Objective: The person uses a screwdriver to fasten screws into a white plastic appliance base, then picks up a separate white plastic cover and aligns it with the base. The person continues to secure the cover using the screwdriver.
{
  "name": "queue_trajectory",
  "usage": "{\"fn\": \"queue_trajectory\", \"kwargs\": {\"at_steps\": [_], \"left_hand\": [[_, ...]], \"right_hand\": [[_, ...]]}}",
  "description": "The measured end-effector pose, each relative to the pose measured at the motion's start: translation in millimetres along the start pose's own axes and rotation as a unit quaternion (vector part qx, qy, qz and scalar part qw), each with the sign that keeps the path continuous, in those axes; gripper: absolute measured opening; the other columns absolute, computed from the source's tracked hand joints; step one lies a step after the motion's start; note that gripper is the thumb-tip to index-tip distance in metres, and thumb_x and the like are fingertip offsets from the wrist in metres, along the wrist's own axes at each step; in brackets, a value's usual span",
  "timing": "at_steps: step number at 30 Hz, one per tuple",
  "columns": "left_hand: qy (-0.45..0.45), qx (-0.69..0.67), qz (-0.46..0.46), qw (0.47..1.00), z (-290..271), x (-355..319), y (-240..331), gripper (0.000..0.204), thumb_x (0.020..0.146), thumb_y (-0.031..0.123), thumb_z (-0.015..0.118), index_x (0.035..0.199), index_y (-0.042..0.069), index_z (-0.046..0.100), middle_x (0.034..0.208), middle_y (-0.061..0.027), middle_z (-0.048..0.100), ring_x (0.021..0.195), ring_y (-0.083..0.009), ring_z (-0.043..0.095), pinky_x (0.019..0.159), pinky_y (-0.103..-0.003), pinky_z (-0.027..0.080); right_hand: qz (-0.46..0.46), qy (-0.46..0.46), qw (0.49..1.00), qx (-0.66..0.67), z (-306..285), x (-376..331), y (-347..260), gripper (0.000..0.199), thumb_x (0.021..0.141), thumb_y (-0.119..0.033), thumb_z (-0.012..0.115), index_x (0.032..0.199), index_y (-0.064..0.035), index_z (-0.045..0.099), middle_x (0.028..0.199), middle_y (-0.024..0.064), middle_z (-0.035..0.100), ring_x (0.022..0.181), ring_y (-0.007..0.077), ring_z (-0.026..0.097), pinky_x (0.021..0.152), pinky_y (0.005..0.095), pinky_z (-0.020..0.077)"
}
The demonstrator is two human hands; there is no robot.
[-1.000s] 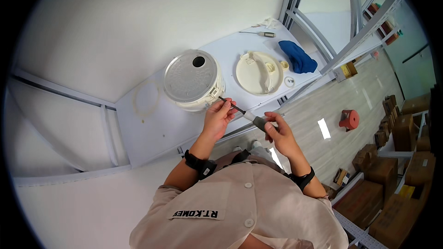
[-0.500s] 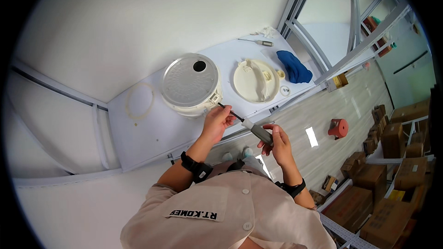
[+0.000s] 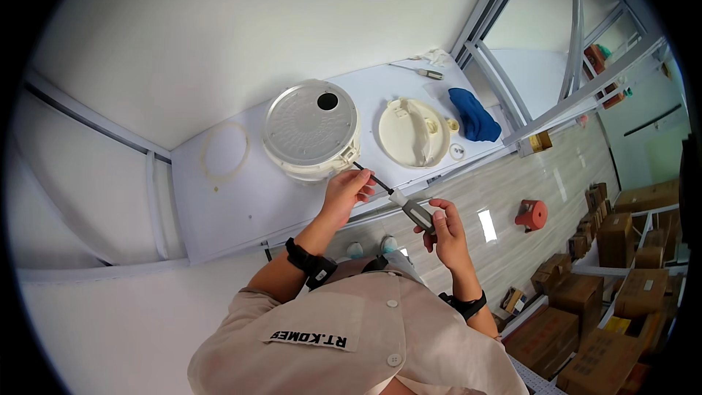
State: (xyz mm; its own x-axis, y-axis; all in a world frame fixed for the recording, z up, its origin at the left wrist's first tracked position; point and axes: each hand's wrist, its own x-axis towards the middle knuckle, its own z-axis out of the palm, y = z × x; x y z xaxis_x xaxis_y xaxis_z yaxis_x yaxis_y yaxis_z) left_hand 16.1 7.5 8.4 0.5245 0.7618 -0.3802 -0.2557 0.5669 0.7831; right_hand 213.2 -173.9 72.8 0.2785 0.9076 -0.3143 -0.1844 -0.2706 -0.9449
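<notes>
A screwdriver [image 3: 418, 214] with a grey and white handle and dark shaft slants between my hands, its tip pointing at the near right edge of a round cream appliance [image 3: 311, 123]. My left hand [image 3: 345, 196] pinches the shaft near the tip, just in front of the appliance. With thumb and fingers, my right hand [image 3: 447, 238] holds the handle's end. The appliance has a silver metal top with a dark round hole, and a hinge-like bracket [image 3: 349, 155] on its side. Whether the tip touches anything I cannot tell.
On the white table [image 3: 219, 219] lie a round cream cover [image 3: 398, 143], a blue cloth [image 3: 474, 115], a second screwdriver [image 3: 430, 73], a small round part [image 3: 457, 151] and a thin pale ring [image 3: 245, 153]. A red stool [image 3: 531, 215] and cardboard boxes [image 3: 537, 336] stand to the right.
The view has shifted slightly, so the table things sit a little further right. Both hands keep their hold on the screwdriver, with little other visible movement.
</notes>
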Motion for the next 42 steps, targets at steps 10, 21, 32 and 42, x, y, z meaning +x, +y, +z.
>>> {"fn": "queue_trajectory", "kwargs": {"at_steps": [10, 21, 32, 42], "left_hand": [[0.129, 0.548, 0.618, 0.548, -9.3, -39.9, 50.3, 0.014, 0.073, 0.009, 0.084, 0.084, 0.011, 0.076, 0.083, -0.0047, 0.068, 0.078, -0.0268, 0.064, 0.069, -0.038, 0.048], [0.163, 0.647, 0.504, 0.549, -10.3, -29.6, 65.7, 0.045, 0.076, 0.019, 0.086, 0.119, 0.015, 0.074, 0.125, -0.0002, 0.069, 0.123, -0.0243, 0.061, 0.112, -0.048, 0.039], [0.176, 0.633, 0.518, 0.548, -16.4, -20.5, 60.4, 0.045, 0.073, 0.018, 0.089, 0.116, 0.019, 0.076, 0.121, 0.003, 0.072, 0.118, -0.0222, 0.066, 0.109, -0.044, 0.042], [0.191, 0.637, 0.527, 0.529, -11.3, -17.4, 54.4, 0.049, 0.07, 0.021, 0.089, 0.116, 0.015, 0.073, 0.118, -0.0009, 0.069, 0.115, -0.0232, 0.063, 0.109, -0.049, 0.039]], "right_hand": [[-0.161, 0.003, 0.975, -0.155, -0.7, 3.9, 21.3, 0.046, 0.102, -0.013, 0.063, 0.141, -0.006, 0.039, 0.121, 0.012, 0.05, 0.064, 0.0104, 0.056, 0.053, 0.0259, 0.0463], [0.025, -0.064, 0.998, 0.003, 9.4, 1.3, -2.0, 0.046, 0.106, -0.021, 0.059, 0.143, -0.0067, 0.037, 0.111, 0.0087, 0.05, 0.064, 0.0115, 0.054, 0.054, 0.0252, 0.0423], [0.014, -0.003, 1.0, -0.001, 11.9, 0.6, 5.6, 0.036, 0.112, -0.03, 0.05, 0.137, -0.0061, 0.043, 0.1, 0.0095, 0.067, 0.059, 0.0118, 0.055, 0.053, 0.0261, 0.0457], [-0.225, 0.025, 0.954, -0.199, 18.3, -1.7, 12.4, 0.043, 0.098, -0.021, 0.073, 0.133, -0.005, 0.054, 0.099, 0.0103, 0.065, 0.083, 0.0182, 0.06, 0.074, 0.0339, 0.0509]]}}
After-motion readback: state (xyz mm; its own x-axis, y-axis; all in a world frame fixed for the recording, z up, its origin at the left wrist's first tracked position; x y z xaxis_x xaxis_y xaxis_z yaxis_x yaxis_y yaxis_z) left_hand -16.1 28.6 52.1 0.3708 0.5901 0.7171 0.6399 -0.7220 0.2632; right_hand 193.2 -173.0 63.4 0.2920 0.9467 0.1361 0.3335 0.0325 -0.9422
